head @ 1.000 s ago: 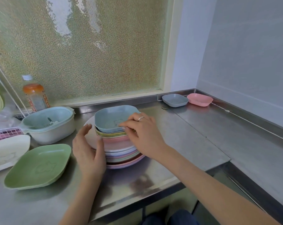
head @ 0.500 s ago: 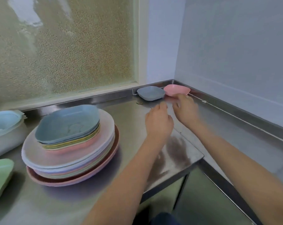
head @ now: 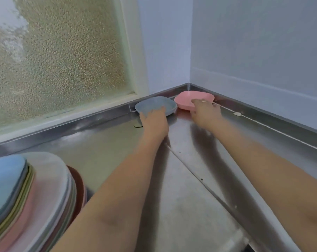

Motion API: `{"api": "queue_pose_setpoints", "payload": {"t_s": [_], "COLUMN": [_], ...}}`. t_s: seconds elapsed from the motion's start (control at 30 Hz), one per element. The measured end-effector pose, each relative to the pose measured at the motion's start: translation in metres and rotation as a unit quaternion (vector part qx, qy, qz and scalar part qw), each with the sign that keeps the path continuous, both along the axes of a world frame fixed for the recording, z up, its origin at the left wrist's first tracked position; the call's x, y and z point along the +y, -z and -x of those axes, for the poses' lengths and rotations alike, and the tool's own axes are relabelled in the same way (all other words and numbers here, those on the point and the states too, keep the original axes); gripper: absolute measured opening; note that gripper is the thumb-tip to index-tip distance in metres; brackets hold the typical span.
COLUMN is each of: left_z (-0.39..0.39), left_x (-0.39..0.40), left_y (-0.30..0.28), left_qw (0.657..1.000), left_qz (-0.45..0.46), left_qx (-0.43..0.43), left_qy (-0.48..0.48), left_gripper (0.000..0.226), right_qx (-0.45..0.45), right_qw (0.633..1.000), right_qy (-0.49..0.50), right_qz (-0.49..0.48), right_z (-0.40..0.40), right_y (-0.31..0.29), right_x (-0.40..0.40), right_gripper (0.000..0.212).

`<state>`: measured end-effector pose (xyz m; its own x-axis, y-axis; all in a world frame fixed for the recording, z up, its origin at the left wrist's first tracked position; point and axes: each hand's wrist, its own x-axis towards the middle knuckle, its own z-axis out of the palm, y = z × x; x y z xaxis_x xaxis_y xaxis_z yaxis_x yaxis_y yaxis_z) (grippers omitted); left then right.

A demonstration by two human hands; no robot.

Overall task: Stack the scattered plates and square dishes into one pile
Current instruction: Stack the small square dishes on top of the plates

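Observation:
A small grey-blue square dish (head: 152, 104) and a small pink square dish (head: 188, 97) sit side by side in the far corner of the steel counter. My left hand (head: 154, 121) has its fingers on the near rim of the grey-blue dish. My right hand (head: 204, 111), with a ring on one finger, touches the near rim of the pink dish. At the lower left stands the pile (head: 41, 202): round plates in several pastel colours with square dishes on top, a blue one uppermost (head: 4, 180).
The steel counter (head: 181, 188) has a diagonal seam running toward the corner and a raised back lip. A frosted window (head: 59, 57) is behind it and plain walls (head: 259, 42) close the right side. A small dark ring (head: 138, 125) lies by my left hand.
Both hands have left the pile and reached forward to the far corner, where they now touch the two small dishes. My view has swung right, leaving the pile at the lower left.

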<state>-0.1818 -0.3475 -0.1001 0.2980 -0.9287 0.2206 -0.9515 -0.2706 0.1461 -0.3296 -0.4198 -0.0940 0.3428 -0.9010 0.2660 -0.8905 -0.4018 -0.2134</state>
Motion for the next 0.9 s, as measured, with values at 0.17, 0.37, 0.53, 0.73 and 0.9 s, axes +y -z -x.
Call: {"api": "queue_pose_setpoints", "payload": {"t_s": [0.17, 0.37, 0.53, 0.73, 0.9], "left_z": [0.004, 0.025, 0.051, 0.059, 0.048], "left_x": [0.007, 0.057, 0.128, 0.218, 0.268], "left_y": [0.007, 0.007, -0.001, -0.002, -0.004], "left_qw": [0.999, 0.998, 0.999, 0.998, 0.998], "left_qz": [0.019, 0.038, 0.011, -0.001, -0.007], "left_qx": [-0.026, 0.014, 0.013, 0.0, -0.023], "left_qy": [0.006, 0.039, 0.051, 0.067, 0.065], "left_gripper": [0.04, 0.028, 0.027, 0.026, 0.025], "right_qx": [0.006, -0.065, -0.07, -0.056, -0.056], "right_qw": [1.0, 0.997, 0.997, 0.998, 0.996], "right_qy": [0.012, 0.032, 0.012, 0.013, -0.005], "right_qz": [0.008, 0.006, 0.009, 0.025, 0.068], "right_z": [-0.011, -0.01, 0.01, 0.023, 0.025], "right_y": [0.008, 0.014, 0.007, 0.007, 0.007], "right_x": [0.011, 0.064, 0.127, 0.202, 0.238], "right_gripper": [0.036, 0.029, 0.027, 0.03, 0.034]}}
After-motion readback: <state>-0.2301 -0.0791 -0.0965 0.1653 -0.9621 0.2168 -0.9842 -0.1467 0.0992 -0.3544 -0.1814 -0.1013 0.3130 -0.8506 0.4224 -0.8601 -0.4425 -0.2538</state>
